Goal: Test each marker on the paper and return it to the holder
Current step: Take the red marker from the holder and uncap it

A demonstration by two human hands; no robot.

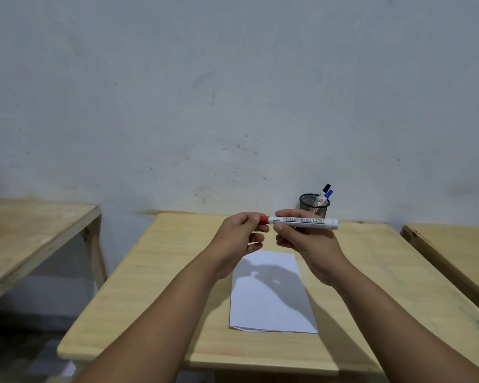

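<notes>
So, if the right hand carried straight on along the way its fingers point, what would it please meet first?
Most likely the left hand: the right hand points its fingers leftward at it, both gripping the red marker above the paper. Depth looks matched.

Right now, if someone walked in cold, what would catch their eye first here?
First, the two hands raised mid-frame: the right hand holds a white marker level while the left hand pinches its red cap end. Below them a blank white paper lies on the wooden table, and a black mesh holder with two more markers stands at the far edge.
</notes>
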